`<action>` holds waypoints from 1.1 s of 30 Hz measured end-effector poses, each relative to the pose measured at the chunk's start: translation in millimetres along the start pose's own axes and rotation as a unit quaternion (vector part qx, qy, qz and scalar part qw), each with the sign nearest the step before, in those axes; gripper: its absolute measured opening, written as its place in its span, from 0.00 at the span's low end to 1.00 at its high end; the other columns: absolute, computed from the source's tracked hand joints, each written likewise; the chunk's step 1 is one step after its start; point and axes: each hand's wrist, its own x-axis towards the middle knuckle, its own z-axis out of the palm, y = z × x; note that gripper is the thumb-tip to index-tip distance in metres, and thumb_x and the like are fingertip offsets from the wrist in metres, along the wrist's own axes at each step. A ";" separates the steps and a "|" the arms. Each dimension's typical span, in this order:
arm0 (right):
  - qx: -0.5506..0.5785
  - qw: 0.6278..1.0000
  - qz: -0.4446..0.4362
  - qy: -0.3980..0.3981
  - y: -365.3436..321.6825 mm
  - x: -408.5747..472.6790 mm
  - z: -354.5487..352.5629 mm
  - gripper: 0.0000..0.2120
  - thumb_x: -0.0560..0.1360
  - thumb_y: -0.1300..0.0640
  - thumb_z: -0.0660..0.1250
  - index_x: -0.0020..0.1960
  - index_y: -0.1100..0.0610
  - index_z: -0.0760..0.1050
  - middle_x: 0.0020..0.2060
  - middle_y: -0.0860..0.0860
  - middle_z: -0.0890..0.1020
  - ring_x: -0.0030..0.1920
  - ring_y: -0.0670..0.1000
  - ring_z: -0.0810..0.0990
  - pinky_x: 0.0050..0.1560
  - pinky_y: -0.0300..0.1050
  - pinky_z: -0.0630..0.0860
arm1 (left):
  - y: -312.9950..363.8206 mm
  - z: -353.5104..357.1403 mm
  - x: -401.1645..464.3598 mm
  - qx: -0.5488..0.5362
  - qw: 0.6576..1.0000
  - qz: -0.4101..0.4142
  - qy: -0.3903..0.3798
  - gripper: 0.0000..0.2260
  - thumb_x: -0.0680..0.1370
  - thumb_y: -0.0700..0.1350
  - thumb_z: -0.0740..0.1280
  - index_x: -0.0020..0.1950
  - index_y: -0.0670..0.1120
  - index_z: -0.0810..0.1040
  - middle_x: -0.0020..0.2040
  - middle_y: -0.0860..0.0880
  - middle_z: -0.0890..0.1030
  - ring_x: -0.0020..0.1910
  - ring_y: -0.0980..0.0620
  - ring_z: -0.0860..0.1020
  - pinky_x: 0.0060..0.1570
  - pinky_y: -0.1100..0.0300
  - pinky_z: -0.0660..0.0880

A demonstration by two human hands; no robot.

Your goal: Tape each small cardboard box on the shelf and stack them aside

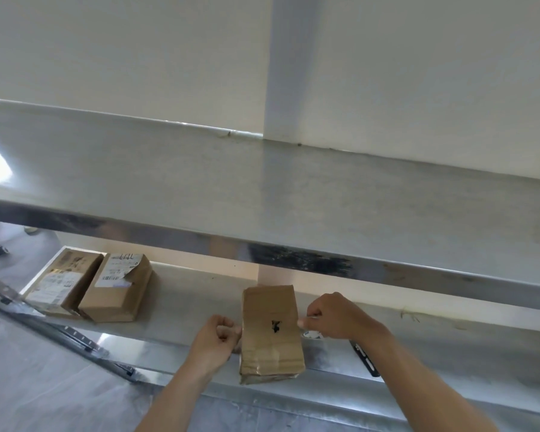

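A small brown cardboard box [270,333] with a black mark on top lies on the lower steel shelf [187,304], overhanging its front edge. My left hand [217,338] is curled against the box's left side. At the box's right edge my right hand [334,316] pinches something thin and pale, and a tape roll [312,335] peeks out under it. Whether clear tape runs across the box is too faint to tell. Two more cardboard boxes with shipping labels [61,282] [119,286] lie side by side at the shelf's left end.
An upper steel shelf [293,194] juts out above the lower one, against a white wall. A black strip [363,358] lies on the lower shelf's front lip to the right. A slanted metal rail [44,322] crosses at the lower left, over a grey floor.
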 end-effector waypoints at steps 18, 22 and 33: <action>0.019 0.999 -0.003 0.031 -5.5 -5.5 9.3 0.21 0.75 0.47 0.69 0.27 0.53 0.70 0.25 0.49 0.72 0.28 0.47 0.68 0.35 0.43 0.68 | 36.7 73.1 -18.1 0.240 0.953 -0.008 0.183 0.36 0.73 0.70 0.65 0.62 0.40 0.66 0.61 0.40 0.73 0.62 0.39 0.73 0.60 0.48 0.72; 0.035 0.999 -0.003 0.026 -7.7 -9.2 5.5 0.23 0.75 0.45 0.71 0.26 0.49 0.69 0.25 0.45 0.72 0.28 0.45 0.71 0.36 0.39 0.69 | 33.3 61.4 -15.0 0.179 0.966 0.021 0.187 0.17 0.81 0.56 0.64 0.56 0.42 0.68 0.58 0.38 0.74 0.57 0.37 0.74 0.56 0.45 0.74; 0.028 0.999 -0.028 0.026 -9.5 -17.6 2.3 0.21 0.76 0.50 0.69 0.26 0.47 0.66 0.26 0.44 0.71 0.30 0.43 0.70 0.33 0.38 0.63 | 64.3 97.5 -36.5 0.372 0.925 -0.052 0.062 0.59 0.64 0.76 0.64 0.79 0.51 0.32 0.73 0.38 0.51 0.71 0.38 0.58 0.64 0.42 0.68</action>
